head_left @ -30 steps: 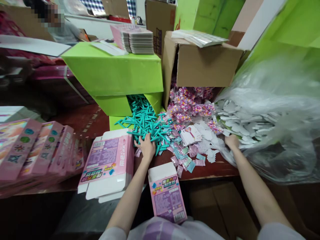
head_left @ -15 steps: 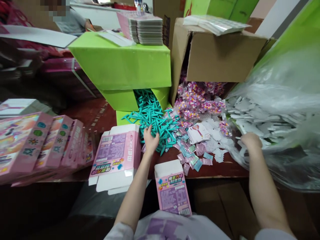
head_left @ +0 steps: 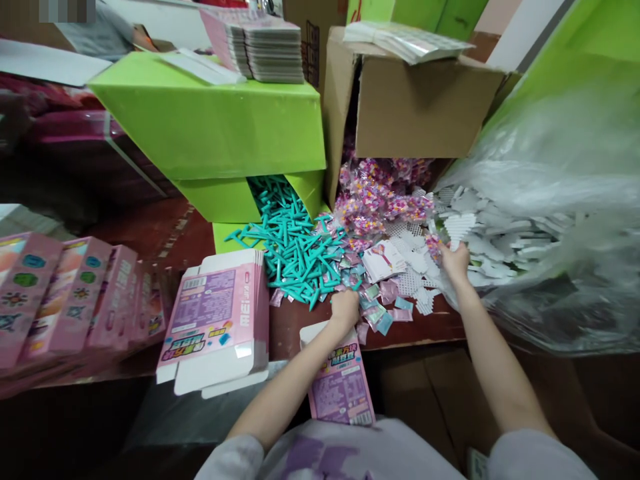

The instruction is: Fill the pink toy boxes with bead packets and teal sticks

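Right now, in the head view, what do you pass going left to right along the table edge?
Pink boxes → flat cartons → teal sticks → left hand → small packets → white mesh pieces → right hand → plastic bag.

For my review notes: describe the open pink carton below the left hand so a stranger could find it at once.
Start at the tilted green box spilling teal sticks. Below that pile, the left hand sits by small sachets; the open pink carton stands under its forearm. Unlike the flat carton stack, it is erected, white flap up.
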Demonstrator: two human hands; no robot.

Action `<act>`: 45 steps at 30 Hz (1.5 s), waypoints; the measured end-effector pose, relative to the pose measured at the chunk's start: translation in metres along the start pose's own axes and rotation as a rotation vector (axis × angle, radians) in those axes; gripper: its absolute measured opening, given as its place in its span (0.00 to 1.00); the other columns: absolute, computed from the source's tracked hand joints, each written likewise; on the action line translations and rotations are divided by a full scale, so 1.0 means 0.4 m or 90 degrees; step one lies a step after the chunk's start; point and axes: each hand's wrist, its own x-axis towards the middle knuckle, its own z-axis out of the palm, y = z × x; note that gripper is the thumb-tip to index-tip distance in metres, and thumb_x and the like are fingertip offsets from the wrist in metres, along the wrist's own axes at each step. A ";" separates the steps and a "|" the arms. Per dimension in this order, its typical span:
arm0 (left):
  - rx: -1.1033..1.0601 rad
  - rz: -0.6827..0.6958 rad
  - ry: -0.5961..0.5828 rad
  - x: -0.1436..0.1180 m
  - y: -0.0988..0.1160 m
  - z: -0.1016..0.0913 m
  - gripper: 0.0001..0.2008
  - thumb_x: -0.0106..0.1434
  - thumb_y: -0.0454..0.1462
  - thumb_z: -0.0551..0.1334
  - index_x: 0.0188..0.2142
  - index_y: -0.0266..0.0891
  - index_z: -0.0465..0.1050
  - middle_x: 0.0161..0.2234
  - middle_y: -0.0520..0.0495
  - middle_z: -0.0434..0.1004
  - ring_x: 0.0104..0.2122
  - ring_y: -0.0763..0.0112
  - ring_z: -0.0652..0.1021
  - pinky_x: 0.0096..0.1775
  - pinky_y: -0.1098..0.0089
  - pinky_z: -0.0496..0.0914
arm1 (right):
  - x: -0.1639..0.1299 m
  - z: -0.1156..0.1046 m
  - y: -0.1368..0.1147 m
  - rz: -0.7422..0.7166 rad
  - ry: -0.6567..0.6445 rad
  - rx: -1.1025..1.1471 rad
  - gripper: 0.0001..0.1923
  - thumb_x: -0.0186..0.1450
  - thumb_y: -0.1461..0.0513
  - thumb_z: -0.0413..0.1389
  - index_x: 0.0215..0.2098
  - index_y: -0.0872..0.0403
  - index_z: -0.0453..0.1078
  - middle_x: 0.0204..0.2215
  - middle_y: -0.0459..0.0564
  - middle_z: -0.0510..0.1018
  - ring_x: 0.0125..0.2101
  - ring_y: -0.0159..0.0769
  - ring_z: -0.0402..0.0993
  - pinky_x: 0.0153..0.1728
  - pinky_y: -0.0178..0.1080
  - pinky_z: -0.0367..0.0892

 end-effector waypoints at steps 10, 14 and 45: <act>-0.077 0.036 0.010 0.005 -0.058 0.000 0.12 0.62 0.32 0.54 0.35 0.33 0.77 0.35 0.35 0.77 0.38 0.62 0.79 0.42 0.67 0.71 | 0.000 0.033 -0.024 0.049 -0.031 -0.197 0.21 0.57 0.58 0.58 0.42 0.65 0.67 0.35 0.66 0.75 0.36 0.48 0.72 0.38 0.44 0.63; -0.147 0.047 0.086 0.000 -0.090 -0.018 0.16 0.65 0.31 0.50 0.43 0.36 0.75 0.37 0.39 0.75 0.36 0.66 0.77 0.41 0.68 0.70 | -0.023 0.008 -0.022 0.038 0.051 -0.185 0.16 0.62 0.60 0.52 0.44 0.64 0.66 0.35 0.65 0.75 0.39 0.49 0.72 0.44 0.47 0.61; -0.487 0.112 0.341 -0.299 -0.246 0.135 0.22 0.65 0.31 0.52 0.58 0.40 0.58 0.52 0.38 0.70 0.52 0.65 0.72 0.53 0.60 0.66 | -0.623 -0.040 -0.404 0.302 -0.595 0.914 0.25 0.45 0.65 0.68 0.28 0.51 0.53 0.26 0.39 0.69 0.26 0.27 0.71 0.26 0.31 0.70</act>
